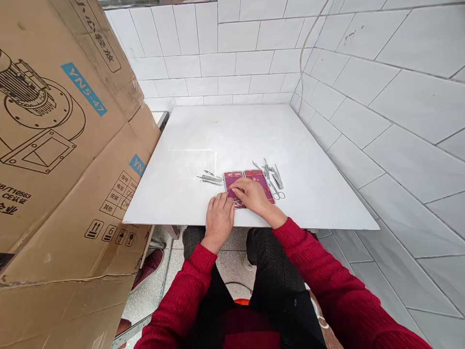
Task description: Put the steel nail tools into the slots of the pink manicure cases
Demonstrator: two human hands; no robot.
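An unfolded manicure case [258,183] with a purple-red lining lies flat on the white table [174,203]. My left hand [220,215] has its fingers close together and curled over the case's left front edge; its thumb is hidden. Over the left half of the case, my right hand [252,196] has thumb and forefinger pinched, and what is between them is too small to make out. Several thin metal tools [210,179] lie left of the case. To its right are nail clippers [278,178] and small scissors [278,195], among other metal tools.
A large cardboard box [83,194] stands along the table's left side. White tiled walls [399,145] close off the back and right. A cable [302,63] hangs in the far right corner. A person's shoe [149,266] is on the floor at left.
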